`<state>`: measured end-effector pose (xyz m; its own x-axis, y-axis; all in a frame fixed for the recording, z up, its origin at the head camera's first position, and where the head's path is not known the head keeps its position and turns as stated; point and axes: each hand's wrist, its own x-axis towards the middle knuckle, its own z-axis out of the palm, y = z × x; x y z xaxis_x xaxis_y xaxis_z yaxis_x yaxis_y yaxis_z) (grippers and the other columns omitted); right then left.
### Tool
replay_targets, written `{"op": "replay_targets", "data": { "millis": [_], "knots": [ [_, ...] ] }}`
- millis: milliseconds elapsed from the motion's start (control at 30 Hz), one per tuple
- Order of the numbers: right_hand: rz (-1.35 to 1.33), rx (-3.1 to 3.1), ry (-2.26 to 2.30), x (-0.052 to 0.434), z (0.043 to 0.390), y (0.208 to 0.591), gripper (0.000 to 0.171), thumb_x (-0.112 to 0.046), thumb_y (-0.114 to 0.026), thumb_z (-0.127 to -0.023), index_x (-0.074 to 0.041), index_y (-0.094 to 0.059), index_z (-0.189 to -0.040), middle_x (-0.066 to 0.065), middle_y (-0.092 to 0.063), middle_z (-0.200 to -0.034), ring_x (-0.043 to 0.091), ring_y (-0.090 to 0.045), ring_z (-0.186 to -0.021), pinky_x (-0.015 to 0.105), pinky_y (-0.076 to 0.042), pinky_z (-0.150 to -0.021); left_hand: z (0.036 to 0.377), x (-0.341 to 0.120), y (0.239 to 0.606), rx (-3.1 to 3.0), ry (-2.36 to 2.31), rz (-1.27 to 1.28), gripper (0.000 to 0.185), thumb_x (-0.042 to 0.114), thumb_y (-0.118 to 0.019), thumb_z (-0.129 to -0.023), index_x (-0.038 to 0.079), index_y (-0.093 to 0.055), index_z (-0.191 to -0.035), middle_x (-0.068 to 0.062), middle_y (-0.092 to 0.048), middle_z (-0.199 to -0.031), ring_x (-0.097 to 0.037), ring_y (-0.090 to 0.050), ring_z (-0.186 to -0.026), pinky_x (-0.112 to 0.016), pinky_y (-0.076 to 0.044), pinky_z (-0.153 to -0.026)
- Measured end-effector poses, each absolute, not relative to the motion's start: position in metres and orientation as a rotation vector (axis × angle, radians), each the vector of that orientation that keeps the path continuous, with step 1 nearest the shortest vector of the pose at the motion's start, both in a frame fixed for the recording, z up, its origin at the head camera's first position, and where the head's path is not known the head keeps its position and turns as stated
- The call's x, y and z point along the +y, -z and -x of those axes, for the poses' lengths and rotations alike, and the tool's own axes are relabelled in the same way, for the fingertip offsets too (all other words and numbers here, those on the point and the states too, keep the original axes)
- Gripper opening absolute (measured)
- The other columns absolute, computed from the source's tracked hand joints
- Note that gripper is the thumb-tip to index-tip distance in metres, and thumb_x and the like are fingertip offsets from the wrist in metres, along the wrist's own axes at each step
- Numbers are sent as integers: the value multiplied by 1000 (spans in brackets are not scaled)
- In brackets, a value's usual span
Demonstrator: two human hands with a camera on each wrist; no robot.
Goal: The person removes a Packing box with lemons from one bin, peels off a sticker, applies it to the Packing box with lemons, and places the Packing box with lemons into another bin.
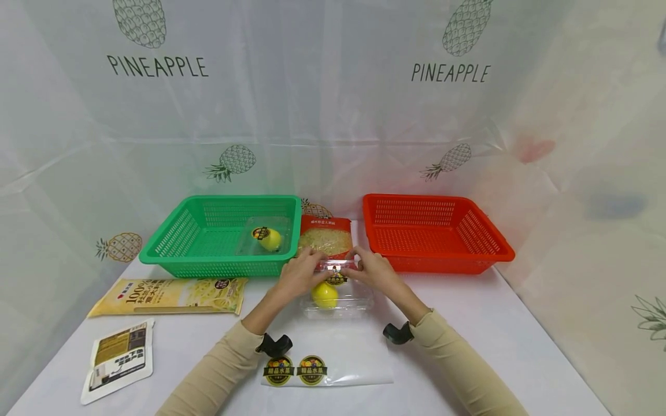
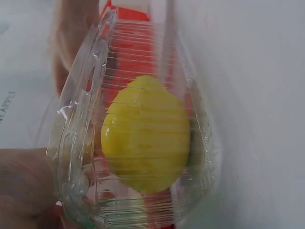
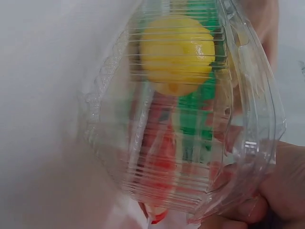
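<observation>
Fingers of the left hand (image 1: 298,274) and right hand (image 1: 372,270) pinch the far rim of the clear plastic clamshell box (image 1: 337,297) on the white table (image 1: 494,323). Uneven pressure could pop it open, freeing the yellow lemon (image 1: 325,294).

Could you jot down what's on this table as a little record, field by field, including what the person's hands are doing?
Left hand: grips the far rim of the clear box
Right hand: grips the same rim
Box contents: one lemon
Green basket: holds another boxed lemon
Red basket: nothing seen inside
Between baskets: red-topped food pouch
Left of table: yellow noodle bag, small white pouch
Near edge: clear bag with stickers
</observation>
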<state>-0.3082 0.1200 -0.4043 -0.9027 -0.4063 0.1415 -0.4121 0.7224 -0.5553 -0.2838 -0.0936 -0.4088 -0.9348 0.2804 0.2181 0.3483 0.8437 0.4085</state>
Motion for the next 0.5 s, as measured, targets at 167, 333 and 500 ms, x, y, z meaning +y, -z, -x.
{"op": "replay_targets", "data": {
  "millis": [167, 333, 500],
  "knots": [
    [-757, -2884, -962, 123, 308, 404, 42, -34, -76, -86, -8, -62, -117, -2, -47, -59, 8, -38, -52, 21, -29, -47, 285, -95, 411, -2858, 702, 500, 42, 43, -66, -92, 16, -64, -124, -9, -58, -116, -24, -57, -78, -36, -51, -65],
    [-870, -2882, -1050, 130, 309, 404, 47, -30, -76, -86, -7, -60, -124, 0, -49, -65, 9, -42, -56, 20, -33, -48, 286, -103, 410, -2840, 810, 596, 47, 39, -74, -87, 15, -65, -126, -8, -58, -116, -26, -60, -98, -43, -53, -76],
    [-839, -2925, -1051, 131, 307, 405, 62, -41, -81, -79, -11, -58, -129, 1, -53, -70, 12, -47, -61, 23, -38, -51, 284, -105, 404, -2890, 853, 640, 67, 48, -79, -79, 13, -61, -134, -9, -56, -121, -24, -58, -98, -40, -52, -77]
  ]
}}
